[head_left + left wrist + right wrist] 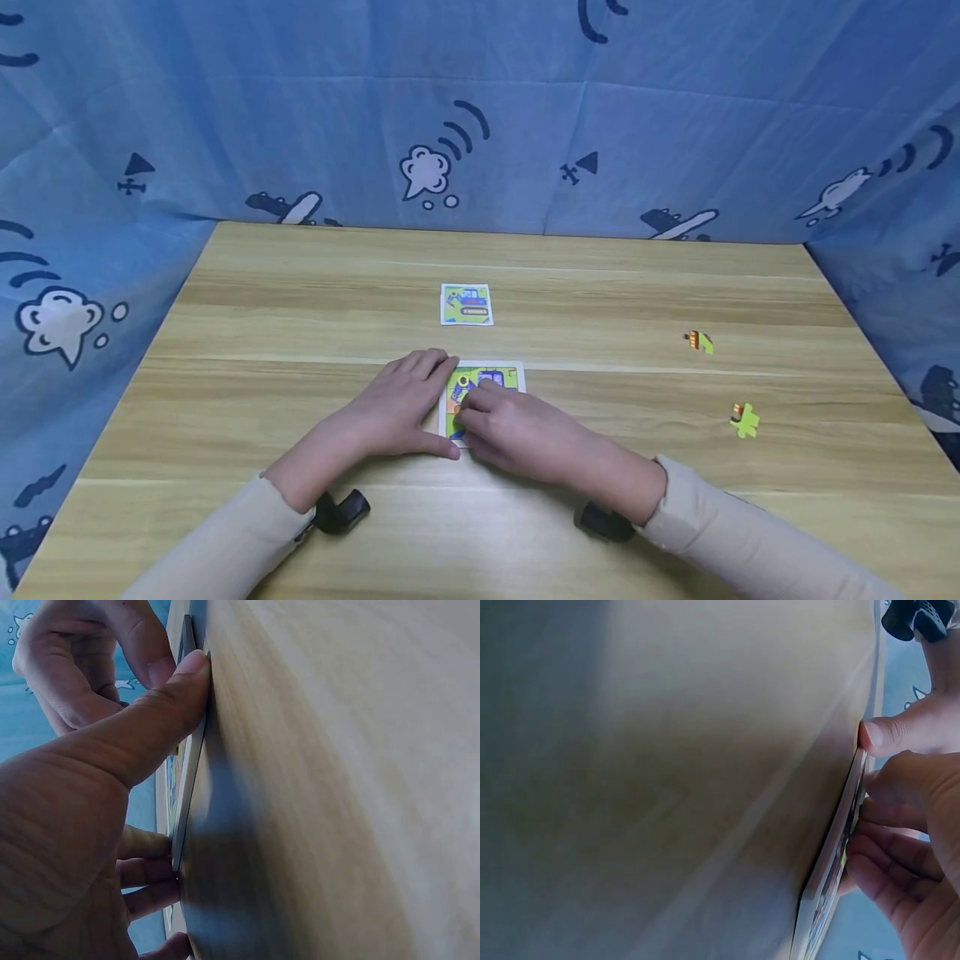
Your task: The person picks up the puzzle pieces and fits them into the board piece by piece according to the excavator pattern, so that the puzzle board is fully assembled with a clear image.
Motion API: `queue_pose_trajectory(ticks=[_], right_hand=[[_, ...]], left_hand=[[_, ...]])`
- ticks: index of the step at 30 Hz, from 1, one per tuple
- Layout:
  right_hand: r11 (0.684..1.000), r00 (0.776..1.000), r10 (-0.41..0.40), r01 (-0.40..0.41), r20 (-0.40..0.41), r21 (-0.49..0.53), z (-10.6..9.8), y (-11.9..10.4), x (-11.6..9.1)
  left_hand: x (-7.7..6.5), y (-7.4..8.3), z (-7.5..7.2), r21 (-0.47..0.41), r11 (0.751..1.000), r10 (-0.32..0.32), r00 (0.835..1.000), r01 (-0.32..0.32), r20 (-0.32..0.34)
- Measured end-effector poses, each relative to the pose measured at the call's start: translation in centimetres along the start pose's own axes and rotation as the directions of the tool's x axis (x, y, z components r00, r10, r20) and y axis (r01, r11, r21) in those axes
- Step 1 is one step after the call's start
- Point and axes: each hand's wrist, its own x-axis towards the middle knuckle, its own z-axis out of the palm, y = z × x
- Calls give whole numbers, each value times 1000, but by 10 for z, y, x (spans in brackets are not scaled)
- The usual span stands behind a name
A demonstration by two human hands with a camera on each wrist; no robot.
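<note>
A white-framed jigsaw puzzle [487, 365] with a purple vehicle on yellow-green lies on the table between both hands. My left hand [405, 408] braces it at the left, thumb along the near edge and forefinger by the far left corner. In the left wrist view its straight thumb [150, 724] lies at the frame's edge. My right hand [517, 429] is bent over the puzzle, covering much of it. Its thumb and fingertips [862, 859] come down onto the picture in the right wrist view; whether they pinch a piece I cannot tell.
Beyond the puzzle lies a small picture card [467, 304] showing a blue excavator. Two loose puzzle pieces lie to the right, one green and red [701, 341], one mostly green [746, 421]. A blue patterned cloth [510, 150] hangs behind the wooden table [315, 292].
</note>
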Motion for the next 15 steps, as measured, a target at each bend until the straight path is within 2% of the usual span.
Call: queue_pose_trajectory(ticks=[8,15], right_hand=[[997,1000,-5,4,-11,-78,-1,-7,1],[998,999,17,-14,40,-62,-1,-9,3]], left_hand=[[0,1,0,6,1000,5,1000,-5,2],[0,1,0,11,1000,3,1000,-3,1]])
